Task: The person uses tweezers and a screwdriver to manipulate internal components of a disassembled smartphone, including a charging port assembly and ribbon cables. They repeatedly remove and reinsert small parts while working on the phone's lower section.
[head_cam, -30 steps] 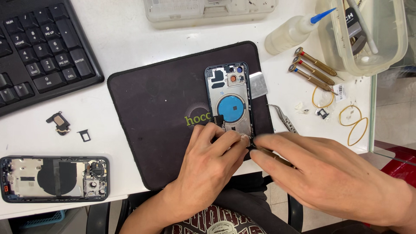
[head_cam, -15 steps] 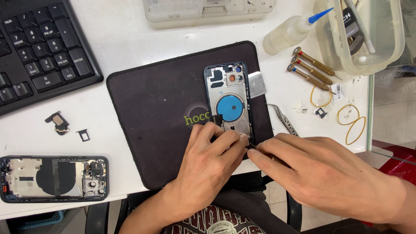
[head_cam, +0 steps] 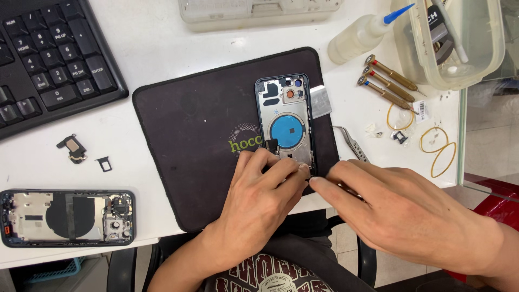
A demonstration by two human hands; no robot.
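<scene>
Opened blue phone rear housing [head_cam: 285, 121] lying stripped on black rubber mat [head_cam: 200, 135]: left hand [head_cam: 259, 200] pinching its bottom edge, right hand [head_cam: 400, 213] fingers pressing alongside, refitting apparently unfinished.

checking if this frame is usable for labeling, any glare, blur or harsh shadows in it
Head view: even, bright light, white table near overexposed; only soft shadows under the left hand and right hand; mild glare on the clear plastic tub; the opened phone shell on the dark mat is sharp, no motion blur; slight wide-angle bend at the keyboard.
</scene>
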